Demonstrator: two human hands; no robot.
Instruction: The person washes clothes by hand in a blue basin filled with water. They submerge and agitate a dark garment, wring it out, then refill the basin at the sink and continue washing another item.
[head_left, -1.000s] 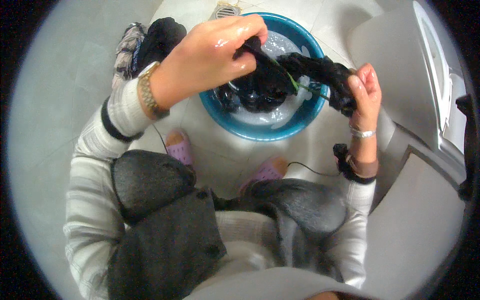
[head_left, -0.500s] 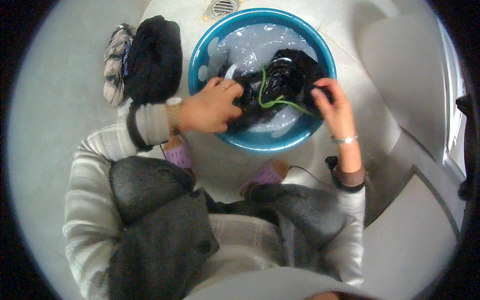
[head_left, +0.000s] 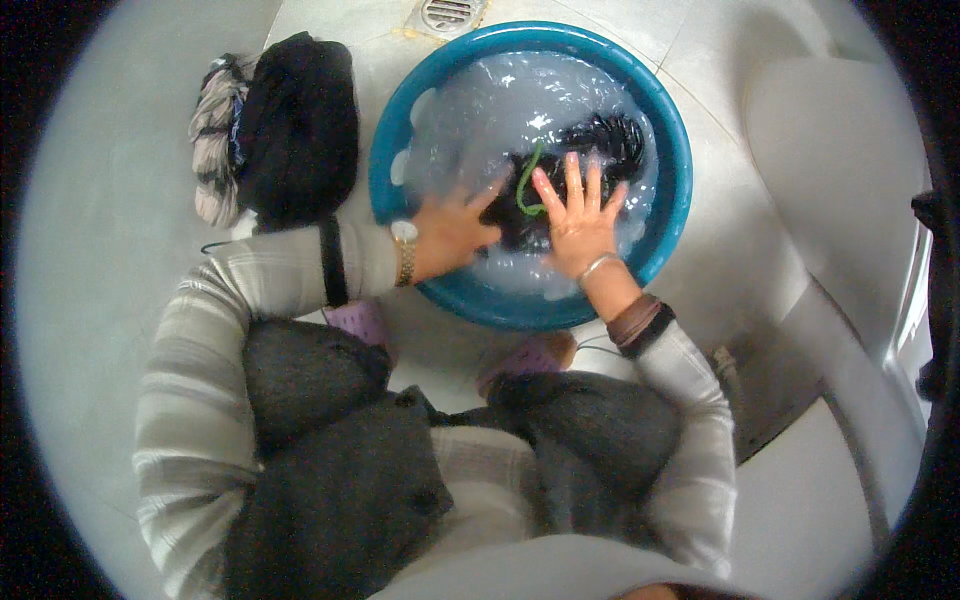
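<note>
Black cloth (head_left: 612, 138), wet and partly under cloudy water (head_left: 480, 105), inside the blue basin (head_left: 540, 38), right of its middle. From left to right: the left hand (head_left: 450, 238) reaches over the near left rim toward the cloth; it is blurred, and whether its grip is clamped on anything cannot be told. A green cord (head_left: 523, 192) lies curled on the cloth between the hands. The right hand (head_left: 582, 228) is spread over the cloth, fingers apart, grip closed on nothing. The action appears to be pressing the cloth into the water; a flat palm and even, slow pressure would suit it, with fingertips kept out of the cord's loop and splashing held down. Edges and room: on the floor at far left, a patterned cloth (head_left: 215, 145) and a dark bundle (head_left: 300, 130) lie beside the basin, limiting sideways sweeps there. The rim bounds both wrists on the near side; water lies open toward the far left. At right, floor separates the basin from a pale curved casing (head_left: 840, 160).
</note>
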